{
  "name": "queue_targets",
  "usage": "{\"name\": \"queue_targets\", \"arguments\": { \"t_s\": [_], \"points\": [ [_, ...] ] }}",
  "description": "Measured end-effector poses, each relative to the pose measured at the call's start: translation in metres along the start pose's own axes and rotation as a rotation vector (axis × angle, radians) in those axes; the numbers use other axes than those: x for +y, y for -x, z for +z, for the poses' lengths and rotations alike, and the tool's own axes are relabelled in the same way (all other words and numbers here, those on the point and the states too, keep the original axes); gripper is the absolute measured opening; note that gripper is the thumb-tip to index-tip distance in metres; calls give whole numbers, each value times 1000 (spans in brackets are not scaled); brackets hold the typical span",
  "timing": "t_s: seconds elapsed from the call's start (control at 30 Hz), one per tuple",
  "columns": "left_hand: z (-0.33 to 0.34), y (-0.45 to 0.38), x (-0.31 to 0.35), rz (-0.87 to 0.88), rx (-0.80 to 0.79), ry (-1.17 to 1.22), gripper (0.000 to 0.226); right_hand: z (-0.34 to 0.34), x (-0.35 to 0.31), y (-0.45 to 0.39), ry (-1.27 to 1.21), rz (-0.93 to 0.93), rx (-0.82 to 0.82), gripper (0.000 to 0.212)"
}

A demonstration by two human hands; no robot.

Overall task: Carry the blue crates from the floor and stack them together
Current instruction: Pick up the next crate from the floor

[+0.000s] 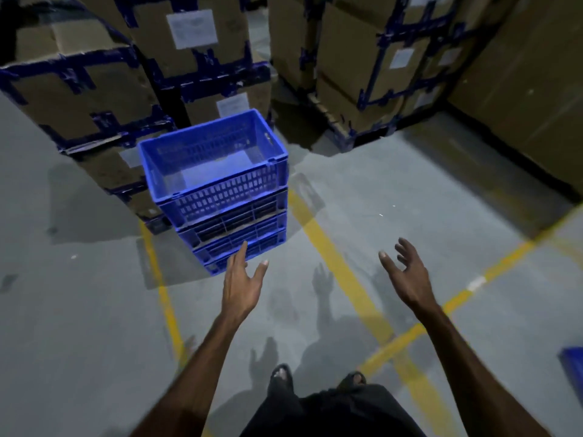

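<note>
A stack of blue slatted crates (220,197) stands on the grey floor ahead of me, its top crate open and empty. My left hand (241,285) is held out just in front of the stack's base, fingers straight, holding nothing. My right hand (407,275) hovers further right over the floor, fingers spread and relaxed, also holding nothing. The corner of another blue crate (572,365) shows at the right edge of the view.
Tall cardboard boxes with blue tape (94,99) stand behind and left of the stack. More boxes on a pallet (372,74) fill the back right. Yellow floor lines (344,269) cross the concrete. My feet (315,378) are at the bottom.
</note>
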State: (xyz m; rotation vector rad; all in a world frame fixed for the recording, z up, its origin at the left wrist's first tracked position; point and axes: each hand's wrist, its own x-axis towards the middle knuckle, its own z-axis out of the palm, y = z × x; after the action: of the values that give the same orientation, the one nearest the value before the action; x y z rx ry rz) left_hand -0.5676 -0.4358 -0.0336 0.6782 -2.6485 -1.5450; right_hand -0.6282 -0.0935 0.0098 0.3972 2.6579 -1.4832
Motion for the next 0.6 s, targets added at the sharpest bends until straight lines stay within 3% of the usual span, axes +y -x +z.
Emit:
{"name": "queue_targets", "arguments": {
  "t_s": [0.3, 0.6],
  "points": [
    [80, 57, 71, 276, -184, -93, 75, -101, 66, 72, -129, 64, 232, 72],
    [231, 163, 130, 577, -458, -251, 73, -248, 194, 205, -162, 223, 486, 78]
  ]
}}
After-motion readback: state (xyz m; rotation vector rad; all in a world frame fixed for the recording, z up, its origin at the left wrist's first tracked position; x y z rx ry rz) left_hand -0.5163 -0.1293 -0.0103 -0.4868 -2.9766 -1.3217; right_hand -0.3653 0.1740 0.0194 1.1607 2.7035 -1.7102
